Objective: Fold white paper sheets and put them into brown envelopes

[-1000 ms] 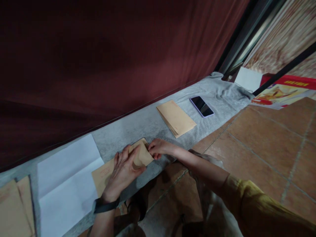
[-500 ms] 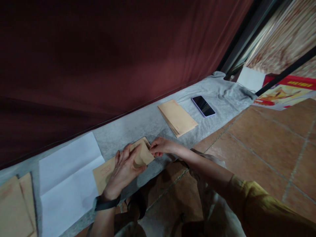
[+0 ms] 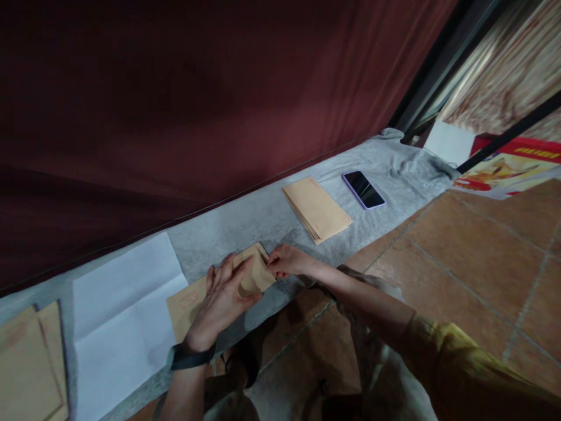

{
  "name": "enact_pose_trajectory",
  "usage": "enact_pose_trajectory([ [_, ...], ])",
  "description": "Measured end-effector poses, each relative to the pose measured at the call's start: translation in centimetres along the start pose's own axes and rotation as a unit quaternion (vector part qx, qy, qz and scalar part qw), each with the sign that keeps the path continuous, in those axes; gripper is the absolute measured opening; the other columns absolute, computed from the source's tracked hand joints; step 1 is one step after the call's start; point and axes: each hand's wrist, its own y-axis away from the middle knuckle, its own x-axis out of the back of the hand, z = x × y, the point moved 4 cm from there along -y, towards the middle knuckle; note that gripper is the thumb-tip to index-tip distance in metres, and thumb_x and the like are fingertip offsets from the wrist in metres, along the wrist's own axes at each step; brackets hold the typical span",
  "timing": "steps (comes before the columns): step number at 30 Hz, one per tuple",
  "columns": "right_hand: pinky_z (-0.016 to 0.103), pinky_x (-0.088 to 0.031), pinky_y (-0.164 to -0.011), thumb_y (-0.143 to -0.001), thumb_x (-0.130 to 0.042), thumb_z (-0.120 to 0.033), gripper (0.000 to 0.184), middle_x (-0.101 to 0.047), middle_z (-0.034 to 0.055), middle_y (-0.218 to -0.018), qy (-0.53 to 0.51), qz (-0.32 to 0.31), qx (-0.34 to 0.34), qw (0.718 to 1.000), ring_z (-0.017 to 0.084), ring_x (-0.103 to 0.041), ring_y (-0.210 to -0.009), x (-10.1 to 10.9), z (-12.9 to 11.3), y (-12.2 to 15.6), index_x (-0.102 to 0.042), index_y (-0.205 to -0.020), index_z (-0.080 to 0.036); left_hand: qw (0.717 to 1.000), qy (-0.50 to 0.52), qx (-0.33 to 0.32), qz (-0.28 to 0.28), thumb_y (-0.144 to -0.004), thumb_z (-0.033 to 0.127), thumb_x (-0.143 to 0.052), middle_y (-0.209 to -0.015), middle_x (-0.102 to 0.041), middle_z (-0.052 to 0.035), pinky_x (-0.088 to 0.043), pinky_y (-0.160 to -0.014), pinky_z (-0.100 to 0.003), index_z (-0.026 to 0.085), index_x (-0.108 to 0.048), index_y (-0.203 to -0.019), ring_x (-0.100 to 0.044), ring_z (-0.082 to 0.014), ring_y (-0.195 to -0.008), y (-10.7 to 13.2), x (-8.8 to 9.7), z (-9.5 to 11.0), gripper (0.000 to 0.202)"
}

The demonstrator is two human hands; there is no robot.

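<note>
A brown paper envelope [image 3: 186, 301] lies on the grey cloth, its near-right end bowed up. My left hand [image 3: 225, 295], with a dark band at the wrist, rests across the envelope with fingers spread, pressing its upper face. At the envelope's right end, my right hand [image 3: 284, 261] has its fingers curled and pinched at the edge of the opening. The fingertips are partly hidden there, and I cannot tell whether they reach inside. A creased white sheet of paper [image 3: 127, 316] lies just left of the envelope, partly under its left end.
Several brown envelopes [image 3: 318, 210] lie stacked right of my hands, with a phone [image 3: 363, 190] in a purple case beyond. More brown envelopes [image 3: 28, 365] lie at far left. A dark red curtain [image 3: 175, 117] hangs behind the grey cloth [image 3: 245, 210]. A printed box [image 3: 517, 166] stands at right.
The whole view has shifted slightly to the right and tilted. Both hands stay in nearly the same pose on the envelope.
</note>
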Motion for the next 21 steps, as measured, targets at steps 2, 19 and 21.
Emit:
enact_pose_trajectory([
  [2,0.015,-0.046,-0.050,-0.085,-0.061,-0.012,0.015,-0.061,-0.0041,-0.056,0.005,0.002,0.001,1.000,0.010,-0.060,-0.055,0.0,0.1,-0.1,-0.065,-0.071,-0.016,1.000,0.001,0.002,0.000,-0.077,0.039,-0.075,-0.157,-0.038,-0.0152,-0.024,-0.119,-0.064,0.031,-0.040,-0.152,-0.038,-0.0364,-0.145,0.0,-0.1,0.0,0.082],
  [19,0.018,-0.047,-0.052,-0.093,-0.055,-0.021,0.024,-0.066,-0.0001,-0.066,0.054,-0.001,0.021,0.998,0.011,-0.062,-0.057,0.2,0.0,-0.2,-0.064,-0.071,-0.017,0.999,-0.002,-0.050,-0.012,-0.093,0.035,-0.056,-0.161,-0.041,-0.0086,-0.019,-0.123,-0.062,0.027,-0.046,-0.149,-0.031,-0.0298,-0.151,0.4,-0.5,2.5,0.057],
  [21,0.019,-0.046,-0.052,-0.093,-0.054,-0.021,0.025,-0.067,0.0005,-0.067,0.084,0.005,0.025,0.996,0.011,-0.061,-0.056,0.5,-0.2,-0.2,-0.065,-0.071,-0.017,0.998,-0.006,-0.062,-0.015,-0.095,0.037,-0.054,-0.161,-0.041,-0.0081,-0.018,-0.124,-0.061,0.027,-0.044,-0.150,-0.031,-0.0286,-0.151,0.4,-0.6,2.8,0.057],
])
